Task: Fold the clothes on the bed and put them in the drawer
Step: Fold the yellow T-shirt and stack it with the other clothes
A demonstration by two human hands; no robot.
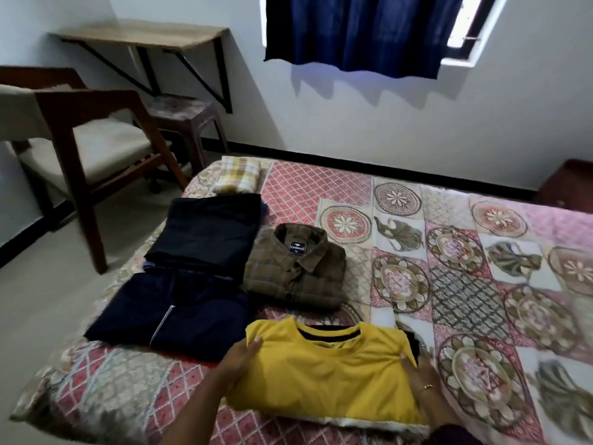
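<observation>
A folded yellow T-shirt [324,370] with a dark collar trim lies at the near edge of the bed [449,284], on top of a paler folded piece. My left hand [239,358] grips its left edge, thumb on top. My right hand [417,377], with a thin bangle at the wrist, holds its right edge, fingers partly under the cloth. Behind it lie a folded brown checked shirt [295,268], folded navy trousers with a white stripe [170,313], a folded black garment [208,232] and a folded yellow-and-white checked cloth [237,175].
The bed has a patterned pink and beige quilt. A wooden armchair [80,139] stands left of the bed, with a brown stool [183,117] and a wall-mounted desk [144,36] behind it. A dark wooden piece of furniture [568,181] sits at the far right. A blue curtain [359,30] covers the window.
</observation>
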